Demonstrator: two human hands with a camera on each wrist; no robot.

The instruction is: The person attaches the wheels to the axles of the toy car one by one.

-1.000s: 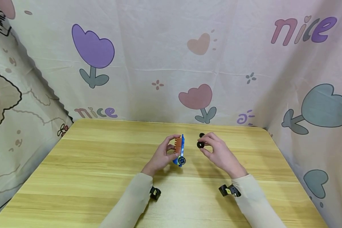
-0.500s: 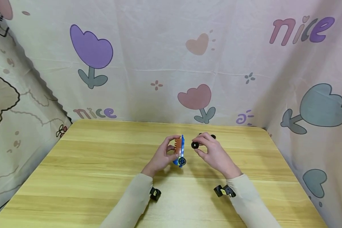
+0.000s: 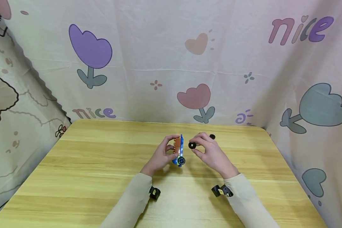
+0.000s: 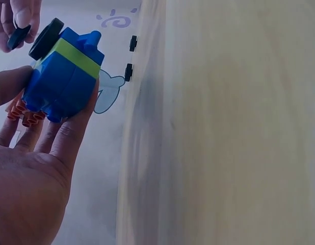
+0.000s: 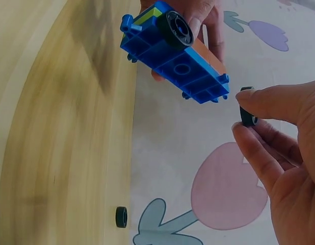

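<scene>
My left hand (image 3: 159, 156) grips a toy block car (image 3: 178, 147), with a blue chassis, orange bricks and a lime-green layer. It is tipped so its blue underside faces right. One black wheel (image 5: 176, 29) is fitted at the near end, while bare axle pegs (image 5: 225, 78) stick out at the other end. Between thumb and fingertips, my right hand (image 3: 215, 155) pinches a loose black wheel (image 5: 246, 107), a short gap to the right of the car. The left wrist view also catches the right fingers (image 4: 17, 15) on that wheel.
Two more black wheels, a nearer-looking one (image 4: 129, 72) and another (image 4: 133, 43), stand on the wooden table (image 3: 88, 177) beyond my right hand, which partly hides them in the head view. A patterned curtain (image 3: 142, 63) hangs behind the table.
My right hand has moved left with the pinched wheel, closer to the car. The left hand and the car have stayed nearly still.
</scene>
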